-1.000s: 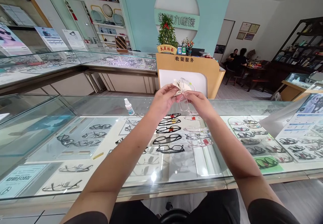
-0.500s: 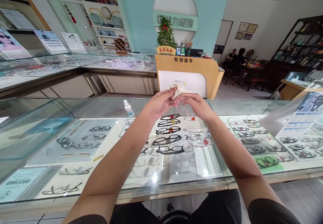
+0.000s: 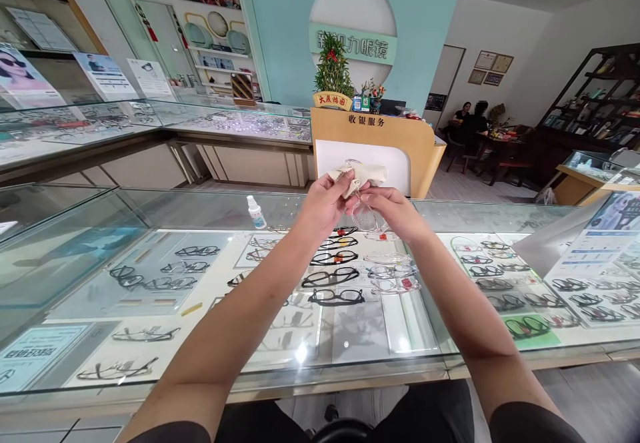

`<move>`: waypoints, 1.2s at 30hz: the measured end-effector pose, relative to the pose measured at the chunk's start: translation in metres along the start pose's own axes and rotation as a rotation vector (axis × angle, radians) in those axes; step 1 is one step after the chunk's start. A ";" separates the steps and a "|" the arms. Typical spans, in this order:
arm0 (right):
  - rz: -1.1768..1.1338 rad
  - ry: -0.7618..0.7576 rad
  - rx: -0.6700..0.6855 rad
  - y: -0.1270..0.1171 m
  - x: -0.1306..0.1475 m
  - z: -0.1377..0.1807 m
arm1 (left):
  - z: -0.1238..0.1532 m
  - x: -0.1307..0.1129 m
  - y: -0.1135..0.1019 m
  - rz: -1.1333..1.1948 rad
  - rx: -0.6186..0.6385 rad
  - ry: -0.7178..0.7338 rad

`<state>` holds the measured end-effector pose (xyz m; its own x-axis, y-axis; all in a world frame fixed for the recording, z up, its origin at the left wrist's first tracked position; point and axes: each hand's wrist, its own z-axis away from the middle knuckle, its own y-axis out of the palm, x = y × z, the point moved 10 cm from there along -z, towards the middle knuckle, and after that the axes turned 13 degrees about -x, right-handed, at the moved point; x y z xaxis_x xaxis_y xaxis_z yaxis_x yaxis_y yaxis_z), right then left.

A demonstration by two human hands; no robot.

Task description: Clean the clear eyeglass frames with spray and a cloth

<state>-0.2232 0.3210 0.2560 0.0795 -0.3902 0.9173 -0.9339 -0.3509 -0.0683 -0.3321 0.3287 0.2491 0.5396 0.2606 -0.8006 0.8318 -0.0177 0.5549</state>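
Observation:
Above the glass counter, both my hands hold a pair of clear-framed glasses point(image 3: 364, 218). My left hand point(image 3: 325, 202) is closed on a cream cleaning cloth point(image 3: 373, 175), pinching it over the upper part of the glasses with thumb and fingers. Fingers of my right hand point(image 3: 395, 210) grip the frame near its middle. One round lens hangs below the fingers; the other is mostly covered by the cloth. A white spray bottle point(image 3: 257, 212) stands upright on the counter, left of my hands.
Beneath the glass top of the display counter point(image 3: 300, 380) lie rows of black glasses point(image 3: 331, 276) and clear ones. A leaning card point(image 3: 595, 236) stands at right. Beyond are a wooden cashier desk point(image 3: 430, 156) with a plant, and two people point(image 3: 473, 120) seated at a table.
The cloth now spreads further right over the upper part of the glasses, covering more of the upper lens. My hands stay in nearly the same place; the view has shifted slightly.

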 end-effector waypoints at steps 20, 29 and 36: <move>0.163 -0.010 -0.218 -0.016 0.016 0.007 | 0.003 0.001 0.000 0.028 -0.002 -0.028; 0.137 0.010 -0.214 -0.019 0.016 0.005 | 0.010 -0.001 0.013 -0.067 0.129 0.042; 0.134 -0.026 -0.148 -0.014 0.027 0.010 | 0.006 -0.012 0.006 -0.098 0.089 0.074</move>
<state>-0.2040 0.3067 0.2778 -0.0413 -0.4478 0.8932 -0.9776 -0.1666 -0.1287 -0.3328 0.3194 0.2610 0.4467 0.3360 -0.8292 0.8902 -0.0735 0.4497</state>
